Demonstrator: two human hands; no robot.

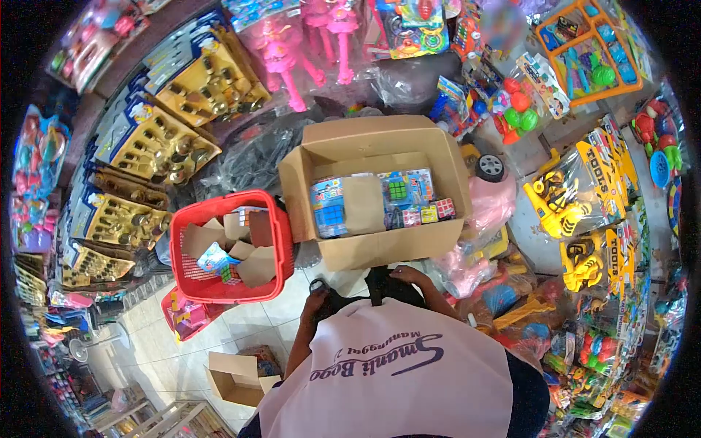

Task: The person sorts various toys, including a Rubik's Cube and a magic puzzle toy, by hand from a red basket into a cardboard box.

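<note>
Your left hand [315,298] and right hand [410,276] grip dark object [376,286] near chest, fingers curled; cardboard box [380,244] of cube puzzles [328,208] just beyond, red basket [274,277] left.

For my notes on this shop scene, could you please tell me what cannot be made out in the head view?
- What the left hand and right hand hold: a dark thing at the chest, partly hidden by the shirt; either grip unclear.
- Cardboard box: its near wall hides the lower contents.
- Red basket: cardboard pieces cover the toys beneath.
- Packaging print: too small.
</note>
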